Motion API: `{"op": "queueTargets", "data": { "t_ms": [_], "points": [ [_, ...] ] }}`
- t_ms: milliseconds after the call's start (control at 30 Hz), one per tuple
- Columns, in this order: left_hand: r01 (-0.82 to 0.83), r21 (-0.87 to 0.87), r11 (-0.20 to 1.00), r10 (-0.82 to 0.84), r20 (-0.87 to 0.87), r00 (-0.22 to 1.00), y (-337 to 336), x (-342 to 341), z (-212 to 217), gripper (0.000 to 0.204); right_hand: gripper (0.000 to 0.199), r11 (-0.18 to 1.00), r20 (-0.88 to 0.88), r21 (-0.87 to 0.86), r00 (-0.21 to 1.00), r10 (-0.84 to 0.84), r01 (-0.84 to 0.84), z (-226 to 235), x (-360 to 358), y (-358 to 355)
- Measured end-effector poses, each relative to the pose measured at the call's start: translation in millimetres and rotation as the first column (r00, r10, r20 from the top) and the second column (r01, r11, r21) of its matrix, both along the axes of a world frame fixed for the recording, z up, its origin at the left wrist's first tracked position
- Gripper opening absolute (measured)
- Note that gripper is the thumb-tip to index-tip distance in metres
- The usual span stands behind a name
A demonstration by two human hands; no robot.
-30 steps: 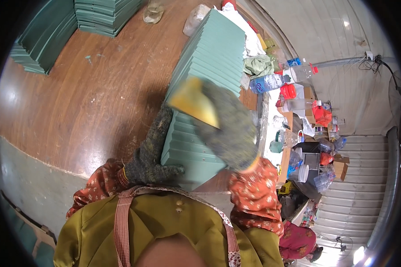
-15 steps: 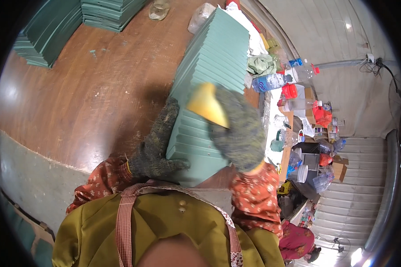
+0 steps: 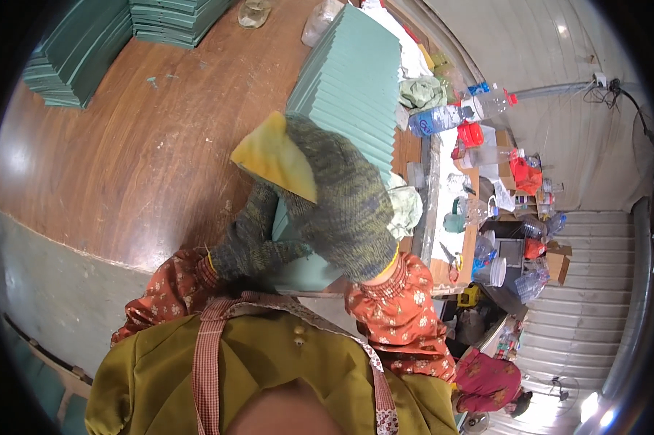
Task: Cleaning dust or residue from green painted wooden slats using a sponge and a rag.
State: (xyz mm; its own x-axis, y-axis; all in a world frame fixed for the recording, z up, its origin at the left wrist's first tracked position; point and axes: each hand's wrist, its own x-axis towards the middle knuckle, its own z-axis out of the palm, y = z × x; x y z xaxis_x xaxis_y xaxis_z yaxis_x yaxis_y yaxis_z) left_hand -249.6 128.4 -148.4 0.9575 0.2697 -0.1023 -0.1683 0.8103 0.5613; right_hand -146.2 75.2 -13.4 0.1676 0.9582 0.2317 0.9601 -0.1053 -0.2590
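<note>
In front of me a long, stepped stack of pale green panels (image 3: 356,87) lies on the brown wood-grain table. My right hand (image 3: 341,196), in a dark knitted glove, grips a bent yellow pad (image 3: 274,156) that looks soft and paler in its middle. This hand is over the stack's near part and hides much of it. My left hand (image 3: 251,239), gloved alike, rests against the stack's near left corner, its fingers stretched along the side and its thumb apart. Part of its fingers lies behind the right hand and pad.
More green panel stacks (image 3: 80,54) stand at the far left of the table (image 3: 160,145). A jar (image 3: 254,13) sits at the far edge. Crumpled pale cloth (image 3: 405,206), scissors (image 3: 454,264) and several plastic bottles (image 3: 437,119) lie to the right. Another person (image 3: 486,380) is at lower right.
My right hand has moved left with the yellow pad, from over the stack's middle toward its left side. The crumpled cloth to its right now shows. My left hand stays nearly in place.
</note>
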Motion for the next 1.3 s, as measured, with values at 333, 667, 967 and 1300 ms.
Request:
{"op": "queueTargets", "data": {
  "t_ms": [333,667,967,1300],
  "points": [
    [-0.191,0.869,0.457,0.206,0.106,0.973,-8,-11,-37,0.111,0.054,0.886,0.015,0.319,0.933,-0.36,0.336,-2,64,-110],
    [-0.199,0.838,0.508,0.224,0.095,0.97,-4,-15,-33,0.111,0.055,0.951,0.13,0.129,0.946,-0.296,0.28,-14,43,-90],
    [-0.255,0.872,0.418,0.229,0.171,0.958,-5,-11,-42,0.117,0.068,0.971,-0.074,0.215,0.993,-0.093,0.107,-2,3,-74],
    [-0.222,0.907,0.357,0.215,0.152,0.965,-5,-12,-40,0.116,0.057,0.802,0.042,0.038,0.801,-0.597,0.596,13,57,-165]
  ]
}}
